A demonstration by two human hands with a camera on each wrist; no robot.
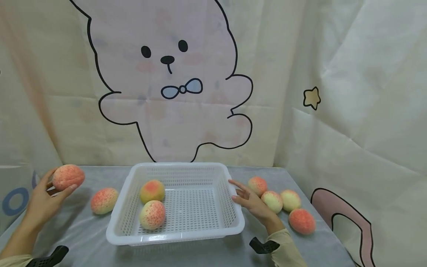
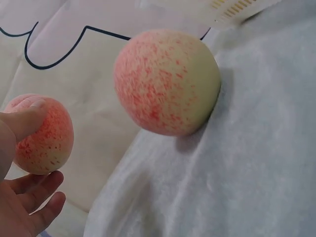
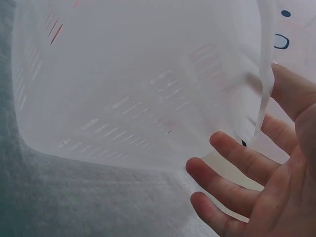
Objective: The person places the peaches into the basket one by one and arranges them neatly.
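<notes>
Raised above the table at the left, my left hand [image 1: 45, 202] holds a red-pink peach [image 1: 68, 177] between thumb and fingers. The left wrist view shows the same peach [image 2: 47, 140] at its left edge. Below and to the right of that hand, a speckled peach [image 1: 104, 201] lies on the table beside the white plastic basket [image 1: 176, 236]. Inside the basket's left half sit a yellow-orange peach [image 1: 152, 191] and a speckled peach [image 1: 152, 215]. With thumb and fingers, my right hand [image 1: 251, 202] grips the basket's right rim; the other fingers [image 3: 222, 182] spread near its outer wall.
Right of the basket lie several more peaches, among them a pale one [image 1: 291, 200] and a red one [image 1: 301, 221]. A grey cloth [image 1: 186, 256] covers the table. Behind hangs a curtain [image 1: 267, 122] with a cartoon bear, and another curtain borders the right side.
</notes>
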